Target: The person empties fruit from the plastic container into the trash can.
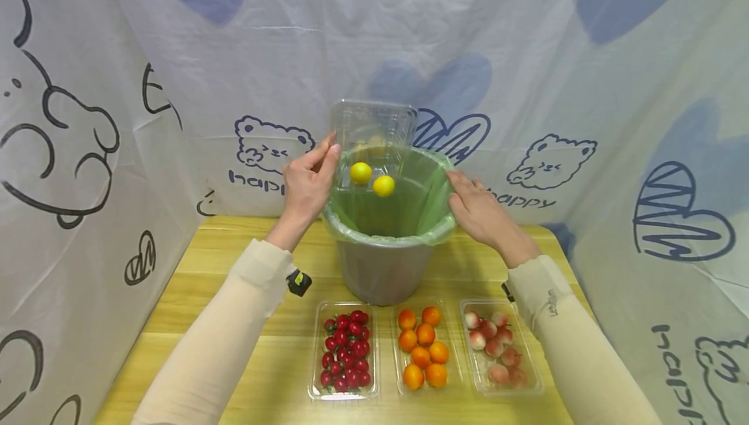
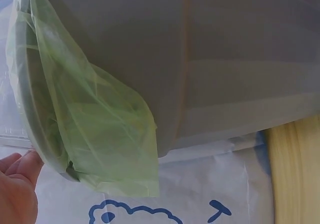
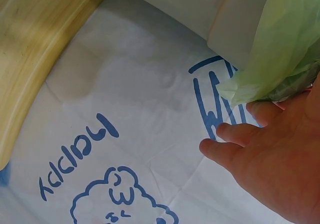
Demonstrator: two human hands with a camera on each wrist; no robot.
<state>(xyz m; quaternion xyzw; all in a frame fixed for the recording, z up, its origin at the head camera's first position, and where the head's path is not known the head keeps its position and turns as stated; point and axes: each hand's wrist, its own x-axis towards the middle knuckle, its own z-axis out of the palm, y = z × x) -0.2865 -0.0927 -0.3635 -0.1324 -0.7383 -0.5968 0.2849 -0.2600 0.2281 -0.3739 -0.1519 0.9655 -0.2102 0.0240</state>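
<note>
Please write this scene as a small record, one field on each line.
Container: round grey bin with green plastic liner, on wooden table
Left hand: grips tilted clear rectangular plastic tray over the bin
Over opening: two small round yellow fruits; contact with tray unclear
Right hand: touches liner at rim
Front row, left to right: clear plastic boxes with small red fruits, round orange fruits, pink-and-white fruits

At centre, the waste bin looks smooth matt plastic, its bin liner wrinkled plastic film, the upper punnet glossy clear plastic. Below, the tabletop looks smooth wood; the backdrop, creased matt cloth.
</note>
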